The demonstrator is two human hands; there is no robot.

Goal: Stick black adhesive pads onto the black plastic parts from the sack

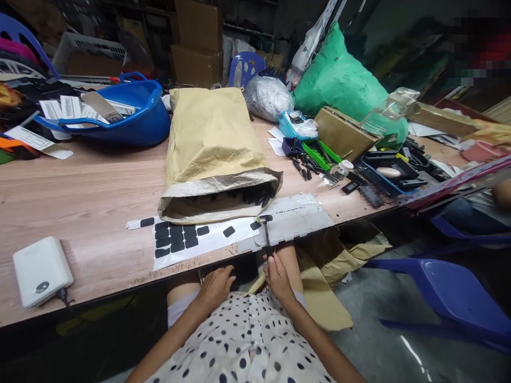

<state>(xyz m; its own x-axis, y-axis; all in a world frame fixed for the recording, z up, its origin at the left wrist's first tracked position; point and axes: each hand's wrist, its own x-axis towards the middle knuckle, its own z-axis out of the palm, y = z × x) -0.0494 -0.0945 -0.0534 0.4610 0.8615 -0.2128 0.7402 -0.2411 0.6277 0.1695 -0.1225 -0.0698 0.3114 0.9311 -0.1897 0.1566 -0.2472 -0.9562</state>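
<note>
My right hand is closed round the black handle of a small hammer. Its thin metal shaft points away from me, and the head lies over the edge of a grey board. Low by the table's front edge, my left hand rests above my lap with loosely bent fingers and no object visible in it. A white backing sheet carries rows of black rounded stickers, a few of them set apart. Behind the sheet lies a large tan paper sack, its mouth towards me, with black pieces inside.
At the left are a blue basin of white boxes and a white power-bank-like box with a cable. Pens, a green tray, a clear bottle and a blue tray crowd the right. A purple chair stands beside me.
</note>
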